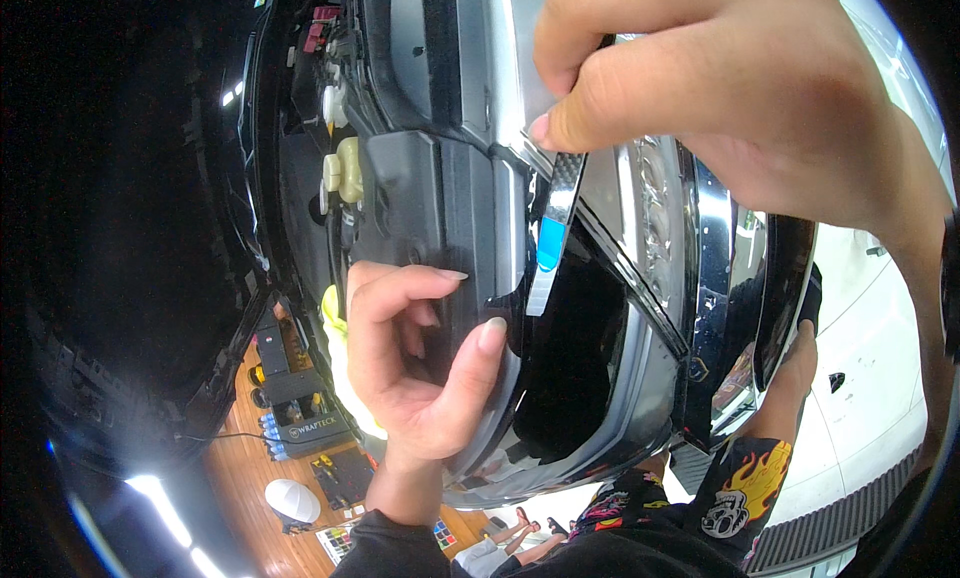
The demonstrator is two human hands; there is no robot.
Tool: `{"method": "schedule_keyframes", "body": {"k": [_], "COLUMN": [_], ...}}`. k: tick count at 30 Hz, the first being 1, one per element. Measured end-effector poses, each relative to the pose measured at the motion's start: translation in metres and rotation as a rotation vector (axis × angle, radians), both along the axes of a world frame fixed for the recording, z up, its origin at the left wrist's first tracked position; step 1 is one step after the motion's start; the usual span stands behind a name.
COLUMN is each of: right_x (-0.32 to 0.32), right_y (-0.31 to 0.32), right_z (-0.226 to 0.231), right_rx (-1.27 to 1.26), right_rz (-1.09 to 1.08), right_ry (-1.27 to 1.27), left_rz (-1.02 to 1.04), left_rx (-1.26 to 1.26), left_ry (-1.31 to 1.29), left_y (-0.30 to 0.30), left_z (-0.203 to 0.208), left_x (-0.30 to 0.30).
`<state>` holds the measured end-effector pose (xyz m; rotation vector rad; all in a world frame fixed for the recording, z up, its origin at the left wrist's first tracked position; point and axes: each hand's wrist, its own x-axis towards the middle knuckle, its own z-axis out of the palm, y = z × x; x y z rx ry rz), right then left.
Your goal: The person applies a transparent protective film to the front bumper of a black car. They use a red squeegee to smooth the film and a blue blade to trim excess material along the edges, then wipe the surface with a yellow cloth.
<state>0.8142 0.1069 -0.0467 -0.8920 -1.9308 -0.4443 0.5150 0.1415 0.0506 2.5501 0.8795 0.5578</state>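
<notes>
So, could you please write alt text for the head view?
A person's right hand pinches a slim silver-and-blue tool beside a car headlight; the left hand, open and holding nothing, is near dark plastic trim.

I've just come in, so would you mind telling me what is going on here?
A person is working bare-handed at the front of a car, beside its open engine bay. The right hand pinches a narrow silver strip with a blue patch. The left hand, fingers curved open, appears empty near the strip's lower end.
</notes>
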Motion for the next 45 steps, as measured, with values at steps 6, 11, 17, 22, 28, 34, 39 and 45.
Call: {"method": "schedule_keyframes", "body": {"k": [6, 11, 17, 22, 28, 34, 39, 45], "right_x": [-0.003, 0.004, 0.007, 0.007, 0.006, 0.006, 0.013, 0.015], "right_y": [0.001, 0.001, 0.002, 0.002, 0.004, 0.008, 0.005, 0.008], "right_z": [-0.002, -0.001, 0.0, 0.0, 0.0, 0.0, 0.003, 0.003], "right_rx": [0.006, 0.005, 0.014, 0.02, 0.033, 0.041, 0.048, 0.063], "right_rz": [0.014, 0.005, 0.01, 0.012, 0.014, 0.033, 0.024, 0.034], "right_ry": [0.009, 0.006, 0.013, 0.013, 0.015, 0.022, 0.018, 0.029], "left_rz": [0.003, 0.003, 0.006, 0.006, 0.0, 0.004, -0.03, -0.018], "left_rx": [0.008, -0.003, 0.014, 0.02, 0.02, 0.03, 0.017, -0.003], "left_ry": [0.015, 0.006, 0.019, 0.025, 0.0, 0.026, 0.016, 0.003], "left_y": [0.0, 0.0, -0.001, 0.0, 0.002, 0.001, 0.003, 0.003], "left_z": [-0.001, 0.0, 0.001, 0.002, -0.001, 0.0, 0.0, -0.001], "left_x": [-0.002, -0.001, -0.001, -0.002, -0.002, -0.005, -0.001, -0.001]}}
